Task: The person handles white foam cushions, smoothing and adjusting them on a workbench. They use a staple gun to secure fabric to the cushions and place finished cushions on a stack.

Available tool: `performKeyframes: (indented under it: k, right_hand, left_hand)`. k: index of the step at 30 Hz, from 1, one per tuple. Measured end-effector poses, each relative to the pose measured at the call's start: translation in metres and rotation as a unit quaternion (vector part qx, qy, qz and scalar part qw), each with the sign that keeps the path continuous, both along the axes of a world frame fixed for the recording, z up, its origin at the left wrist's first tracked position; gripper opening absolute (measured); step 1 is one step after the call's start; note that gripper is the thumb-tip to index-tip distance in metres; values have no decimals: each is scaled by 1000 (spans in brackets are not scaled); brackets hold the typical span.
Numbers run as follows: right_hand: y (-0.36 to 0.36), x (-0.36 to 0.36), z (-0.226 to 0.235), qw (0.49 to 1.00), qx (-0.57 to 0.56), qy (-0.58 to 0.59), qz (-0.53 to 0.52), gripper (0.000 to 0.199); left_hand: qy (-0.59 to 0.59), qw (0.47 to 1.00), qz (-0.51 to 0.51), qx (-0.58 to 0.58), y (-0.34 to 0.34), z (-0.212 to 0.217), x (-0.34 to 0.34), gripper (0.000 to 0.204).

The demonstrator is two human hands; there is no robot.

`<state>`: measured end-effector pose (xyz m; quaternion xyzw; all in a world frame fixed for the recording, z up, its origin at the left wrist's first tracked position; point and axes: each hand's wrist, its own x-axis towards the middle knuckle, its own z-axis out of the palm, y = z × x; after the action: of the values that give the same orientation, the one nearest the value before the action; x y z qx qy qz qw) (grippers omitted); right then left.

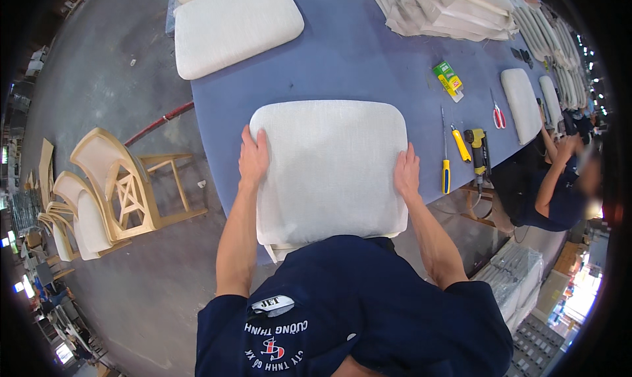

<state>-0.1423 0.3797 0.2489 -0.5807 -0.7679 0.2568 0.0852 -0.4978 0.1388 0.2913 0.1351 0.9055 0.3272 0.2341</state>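
Observation:
A cream upholstered seat cushion lies flat at the near edge of a blue-covered worktable, partly overhanging it. My left hand grips the cushion's left edge, fingers on top. My right hand grips its right edge the same way. A pale wooden frame shows under the cushion's near edge, and my dark shirt hides its near side.
A second cream cushion lies at the table's far left. Stacked cushions sit at the far right. A yellow-handled screwdriver, a pneumatic stapler, scissors and a green box lie to the right. Another person works at right. Wooden chairs stand on the floor, left.

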Motion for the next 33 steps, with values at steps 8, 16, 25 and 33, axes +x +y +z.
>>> performKeyframes:
  k: [8,16,25,33]
  right_hand:
    - [-55,50,0,999,-27,39,-20,65]
    - [-57,55,7,995,-67,76,-18,62]
    - [-56,58,2,992,-61,108,-23,63]
    - [-58,60,-1,991,-51,120,-20,63]
  left_hand:
    - [-50,998,25,-33,-85,8,87,65]
    - [-22,998,42,-39,-100,7,103,59]
    - [-18,999,40,-27,-103,4,103,59]
    - [-18,999,36,-18,-109,-6,100,63]
